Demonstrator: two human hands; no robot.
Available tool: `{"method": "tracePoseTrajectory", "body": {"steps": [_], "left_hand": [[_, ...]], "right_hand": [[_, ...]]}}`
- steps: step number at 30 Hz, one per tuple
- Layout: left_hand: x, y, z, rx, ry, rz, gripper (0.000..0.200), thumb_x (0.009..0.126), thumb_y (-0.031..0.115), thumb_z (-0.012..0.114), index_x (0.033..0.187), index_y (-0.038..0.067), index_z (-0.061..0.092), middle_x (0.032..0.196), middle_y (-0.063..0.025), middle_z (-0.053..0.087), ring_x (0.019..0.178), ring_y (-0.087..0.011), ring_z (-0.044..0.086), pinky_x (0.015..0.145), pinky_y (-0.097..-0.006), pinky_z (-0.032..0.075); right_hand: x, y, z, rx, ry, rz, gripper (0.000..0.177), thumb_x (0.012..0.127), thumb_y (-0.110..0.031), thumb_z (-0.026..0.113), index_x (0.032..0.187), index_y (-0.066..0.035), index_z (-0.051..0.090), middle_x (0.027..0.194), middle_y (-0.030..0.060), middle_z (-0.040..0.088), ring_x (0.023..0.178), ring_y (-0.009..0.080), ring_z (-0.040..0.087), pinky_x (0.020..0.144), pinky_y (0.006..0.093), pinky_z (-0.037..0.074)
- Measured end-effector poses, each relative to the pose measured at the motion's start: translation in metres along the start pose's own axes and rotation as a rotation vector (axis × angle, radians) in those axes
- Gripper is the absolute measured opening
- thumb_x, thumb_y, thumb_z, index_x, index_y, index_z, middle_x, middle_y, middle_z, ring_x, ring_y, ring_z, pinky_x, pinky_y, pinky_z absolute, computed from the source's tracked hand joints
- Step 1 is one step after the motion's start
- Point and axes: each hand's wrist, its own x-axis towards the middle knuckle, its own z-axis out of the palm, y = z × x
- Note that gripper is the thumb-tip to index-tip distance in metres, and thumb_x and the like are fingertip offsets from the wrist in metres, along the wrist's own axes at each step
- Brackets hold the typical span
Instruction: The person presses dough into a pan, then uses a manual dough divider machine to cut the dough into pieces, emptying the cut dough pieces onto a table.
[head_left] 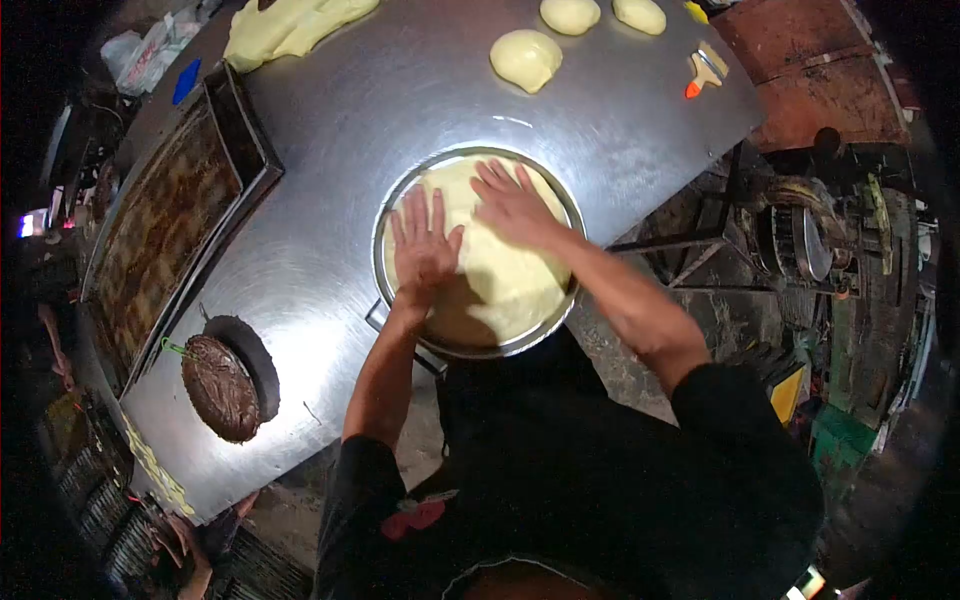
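Pale yellow dough (510, 290) lies spread flat inside a round metal pan (378, 255) near the front edge of the steel table. My left hand (425, 243) rests on the left part of the dough, palm down, fingers spread and pointing away from me. On the upper right part of the dough is my right hand (513, 205), also palm down with its fingers apart. Neither hand grips anything. The dough reaches close to the pan's wall all round; what lies under my palms is hidden.
Dough balls (526, 61) and a larger dough piece (290, 30) sit at the table's (330, 130) far side. A brush (707, 68) lies far right. At left are a dark baking tray (165, 225) and a bowl of brown paste (220, 390). Someone's hand shows at lower left.
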Motion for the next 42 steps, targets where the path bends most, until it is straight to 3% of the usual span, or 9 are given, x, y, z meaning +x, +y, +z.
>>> {"method": "tracePoseTrajectory", "body": {"steps": [9,11,13,23,25,30,35,38,42], "left_hand": [[0.011,0.009,-0.007,-0.004,-0.038,-0.036,0.057,0.094,0.041,0.048,0.139,0.006,0.043,0.148,-0.0259,0.029,0.136,-0.0460,0.028,0.110,-0.0604,0.019],[0.025,-0.027,-0.053,-0.639,-0.247,-0.201,0.050,0.095,0.034,0.048,0.137,0.007,0.045,0.137,-0.0228,0.046,0.131,-0.0406,0.038,0.110,-0.0534,0.024],[0.021,-0.043,-0.075,-0.616,0.079,-0.393,0.045,0.096,0.026,0.047,0.136,0.007,0.045,0.133,-0.0197,0.052,0.129,-0.0367,0.041,0.110,-0.0501,0.026],[-0.051,-0.073,-0.035,-0.603,0.002,-0.393,0.041,0.098,0.015,0.037,0.137,0.002,0.042,0.139,-0.0200,0.045,0.136,-0.0354,0.035,0.113,-0.0475,0.021],[-0.067,-0.062,-0.038,-0.260,0.037,-0.504,0.043,0.096,0.015,0.041,0.136,-0.003,0.041,0.139,-0.0229,0.044,0.134,-0.0388,0.035,0.113,-0.0464,0.022],[-0.020,-0.022,-0.007,-0.346,0.373,0.095,0.050,0.091,0.016,0.050,0.133,-0.010,0.041,0.138,-0.0284,0.042,0.135,-0.0416,0.033,0.109,-0.0578,0.024],[0.015,-0.013,0.009,0.009,-0.099,-0.041,0.065,0.096,0.043,0.041,0.149,0.008,0.023,0.155,-0.0229,0.009,0.143,-0.0406,0.012,0.113,-0.0592,0.008],[0.023,-0.042,-0.070,-0.965,0.064,-0.298,0.047,0.096,0.026,0.048,0.139,0.006,0.043,0.142,-0.0189,0.043,0.137,-0.0382,0.031,0.114,-0.0525,0.016],[0.002,-0.093,-0.043,-0.343,0.122,-0.284,0.043,0.096,0.018,0.044,0.138,0.007,0.044,0.141,-0.0189,0.045,0.138,-0.0362,0.030,0.114,-0.0514,0.014]], "right_hand": [[0.003,-0.003,-0.011,-0.070,-0.010,-0.070,0.066,0.098,-0.044,0.033,0.147,-0.001,0.023,0.155,0.0182,0.017,0.145,0.0278,0.012,0.118,0.0433,0.008],[0.025,-0.014,-0.042,0.293,-0.280,0.124,0.070,0.097,-0.046,0.037,0.146,0.001,0.024,0.155,0.0174,0.016,0.145,0.0278,0.011,0.118,0.0425,0.009],[0.026,-0.014,0.010,-0.109,0.026,-0.106,0.067,0.097,-0.042,0.037,0.143,0.005,0.028,0.153,0.0209,0.020,0.145,0.0307,0.013,0.117,0.0467,0.010],[0.053,-0.086,0.015,0.288,-0.287,-0.245,0.071,0.095,-0.045,0.040,0.145,0.004,0.025,0.155,0.0189,0.017,0.145,0.0277,0.011,0.117,0.0487,0.005],[0.036,-0.055,0.025,-0.025,0.100,-0.143,0.065,0.095,-0.042,0.040,0.142,0.002,0.033,0.152,0.0210,0.024,0.143,0.0313,0.018,0.117,0.0480,0.009],[0.039,-0.030,-0.004,0.233,-0.179,-0.166,0.064,0.095,-0.040,0.043,0.144,-0.001,0.029,0.153,0.0200,0.020,0.144,0.0313,0.014,0.117,0.0486,0.009],[0.034,0.000,0.021,-0.197,0.084,-0.125,0.058,0.100,-0.041,0.034,0.143,-0.002,0.032,0.152,0.0201,0.024,0.143,0.0329,0.017,0.117,0.0480,0.010],[0.021,-0.004,-0.019,0.045,0.149,-0.100,0.061,0.098,-0.044,0.036,0.144,-0.003,0.032,0.154,0.0188,0.021,0.144,0.0310,0.014,0.116,0.0517,0.008],[0.007,-0.031,0.027,-0.300,0.130,-0.115,0.070,0.096,-0.050,0.039,0.147,-0.004,0.027,0.155,0.0164,0.018,0.145,0.0286,0.011,0.116,0.0540,0.005]]}}
